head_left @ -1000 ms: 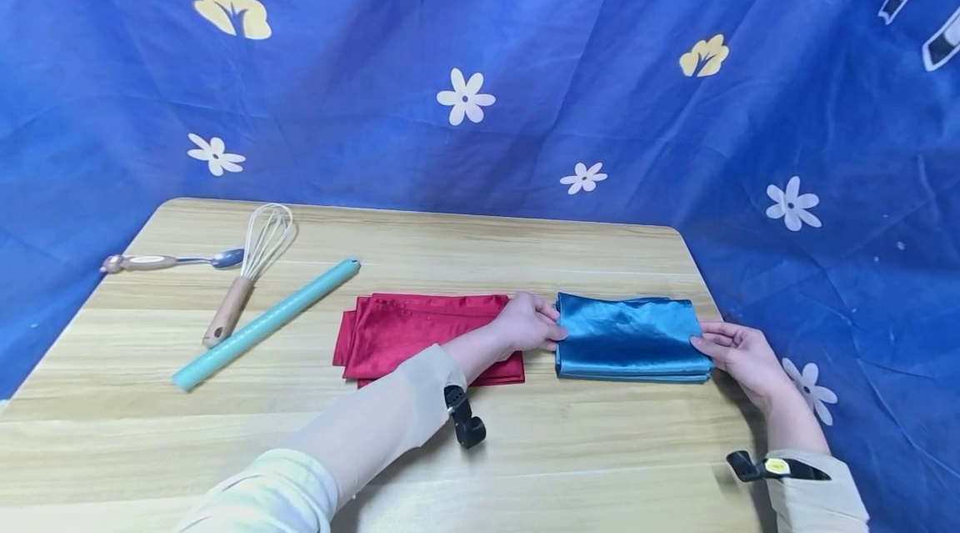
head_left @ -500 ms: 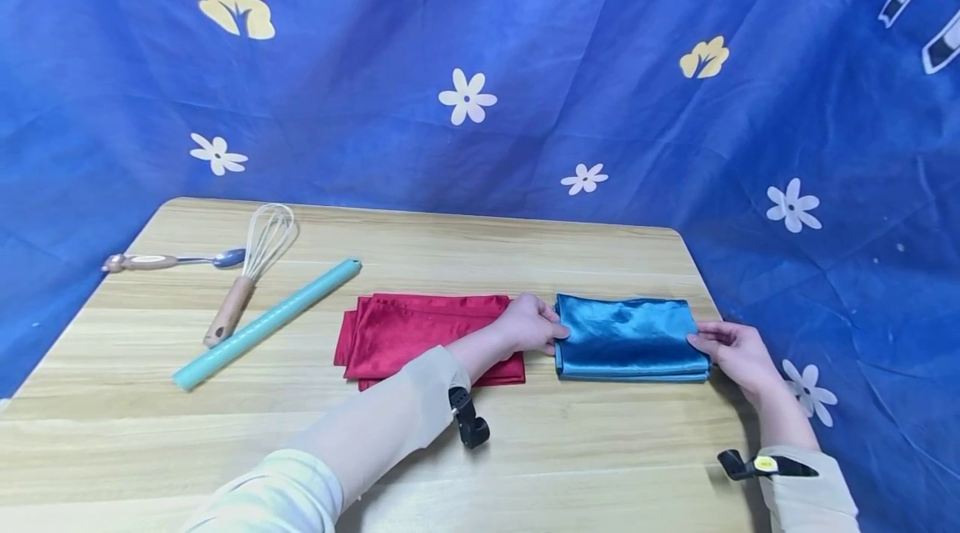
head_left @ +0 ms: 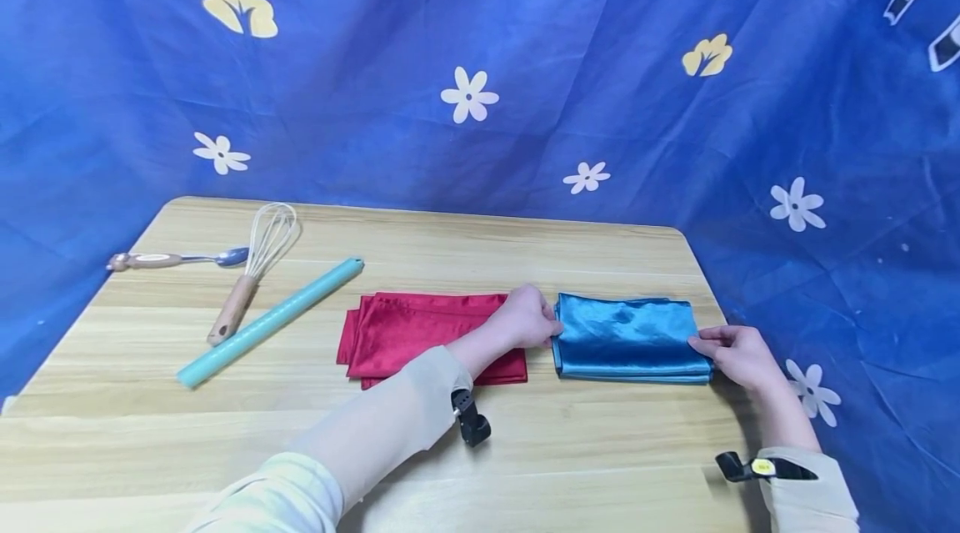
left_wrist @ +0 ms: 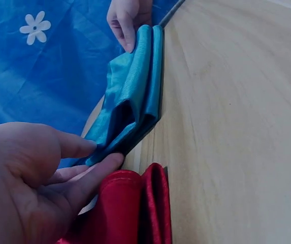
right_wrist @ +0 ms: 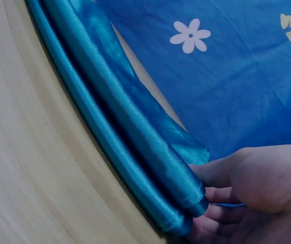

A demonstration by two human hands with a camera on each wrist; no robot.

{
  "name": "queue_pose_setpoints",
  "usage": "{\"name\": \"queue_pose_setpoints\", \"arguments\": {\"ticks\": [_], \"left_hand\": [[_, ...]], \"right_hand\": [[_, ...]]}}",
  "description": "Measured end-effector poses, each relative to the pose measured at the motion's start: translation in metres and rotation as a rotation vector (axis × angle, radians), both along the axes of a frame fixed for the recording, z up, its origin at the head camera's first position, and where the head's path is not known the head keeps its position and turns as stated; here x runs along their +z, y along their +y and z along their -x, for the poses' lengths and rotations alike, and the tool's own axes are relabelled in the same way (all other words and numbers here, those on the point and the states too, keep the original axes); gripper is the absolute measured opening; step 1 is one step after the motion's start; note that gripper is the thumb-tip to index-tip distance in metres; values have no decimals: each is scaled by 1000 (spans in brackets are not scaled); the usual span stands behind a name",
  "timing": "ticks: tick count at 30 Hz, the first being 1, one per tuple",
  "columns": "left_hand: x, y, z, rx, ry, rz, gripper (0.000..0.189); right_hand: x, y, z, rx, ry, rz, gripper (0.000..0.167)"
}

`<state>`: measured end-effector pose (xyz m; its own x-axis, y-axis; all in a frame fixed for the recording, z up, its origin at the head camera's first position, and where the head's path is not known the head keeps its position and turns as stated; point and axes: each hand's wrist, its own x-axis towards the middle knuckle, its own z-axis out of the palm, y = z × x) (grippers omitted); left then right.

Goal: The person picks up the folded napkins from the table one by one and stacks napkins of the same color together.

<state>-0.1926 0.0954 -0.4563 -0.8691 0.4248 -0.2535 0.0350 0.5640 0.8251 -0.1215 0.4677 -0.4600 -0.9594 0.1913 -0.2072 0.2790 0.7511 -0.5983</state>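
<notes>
A folded teal satin cloth lies on the right side of the table, its layers stacked in a rectangle. My left hand pinches its left end, thumb above and fingers below in the left wrist view. At the opposite end my right hand holds the edge the same way, thumb on top of the layers and fingers partly hidden beneath. Under my left forearm lies a folded red cloth, part of it covered by the arm. Its folded end also shows close below my left hand in the left wrist view.
On the left of the wooden table lie a turquoise rolling pin, a whisk and a spoon. A blue curtain with flowers hangs behind the table and along its right side.
My left hand has shifted slightly up and its fingers are more bent at the teal cloth's left edge. My right hand has moved a little left with its grip kept.
</notes>
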Motion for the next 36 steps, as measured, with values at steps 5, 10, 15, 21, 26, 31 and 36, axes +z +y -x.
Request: {"name": "queue_pose_setpoints", "arguments": {"ticks": [5,10,15,21,26,31,36], "left_hand": [[-3,0,1,-11,15,4,31],[-5,-1,5,8,19,-9,11],[-5,-3,5,19,2,-50,9],[-4,-3,2,6,9,-50,15],[-1,-3,3,5,18,-20,18],[-1,-3,2,22,-4,-42,10],[0,-6,2,14,38,4,11]], "right_hand": [[-4,-1,1,14,8,-14,52],[-5,0,0,23,12,-5,52],[-5,-1,-1,27,21,5,51],[-8,-2,0,17,38,-15,48],[-6,-3,1,10,29,-17,48],[-7,-3,-2,7,23,-11,50],[-6,-4,-4,9,74,-20,51]]}}
